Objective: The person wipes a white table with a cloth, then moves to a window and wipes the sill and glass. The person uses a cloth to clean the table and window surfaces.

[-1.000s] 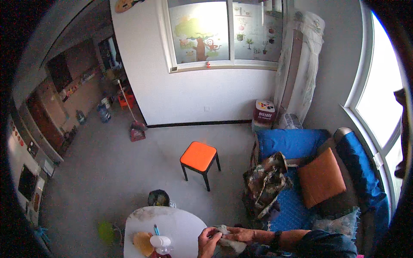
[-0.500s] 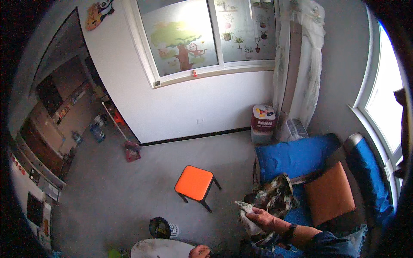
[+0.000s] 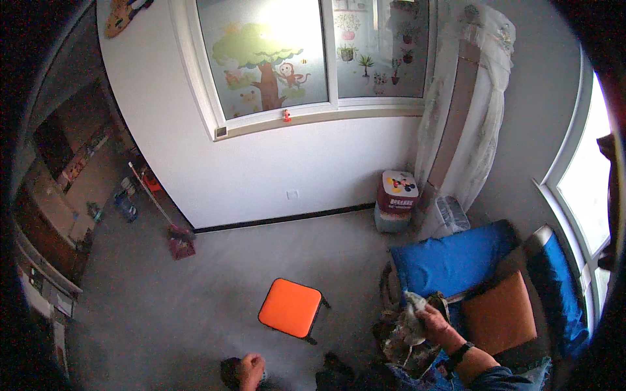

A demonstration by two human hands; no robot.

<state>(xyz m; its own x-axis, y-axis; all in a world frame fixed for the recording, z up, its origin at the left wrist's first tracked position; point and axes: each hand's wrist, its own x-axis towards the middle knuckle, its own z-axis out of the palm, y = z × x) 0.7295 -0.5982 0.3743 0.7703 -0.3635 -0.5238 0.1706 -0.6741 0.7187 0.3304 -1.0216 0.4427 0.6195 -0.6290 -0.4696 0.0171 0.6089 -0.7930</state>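
My right hand (image 3: pixel 438 327), with a dark band on the wrist, is closed round a crumpled whitish cloth (image 3: pixel 413 320). The cloth hangs over a mottled dark-and-light fabric bundle (image 3: pixel 394 342) at the near end of the sofa. At the lower edge my left hand (image 3: pixel 251 370) is over a bin with a black liner (image 3: pixel 229 370), its fingers curled together. Whatever those fingers may hold is too small or hidden to make out. The bin is mostly covered by that hand and the picture's edge.
An orange-topped stool (image 3: pixel 291 308) stands on the grey floor ahead. On the right is a sofa with blue covers (image 3: pixel 450 257) and an orange-brown cushion (image 3: pixel 502 313). A lidded container (image 3: pixel 396 202) and a clear plastic box (image 3: pixel 450 216) stand by the curtain; a dustpan (image 3: pixel 182 244) is far left.
My left hand has moved left, from beside the white round surface to over the bin. My right hand has gone up and right with the cloth. The view has shifted; the white surface is out of sight.
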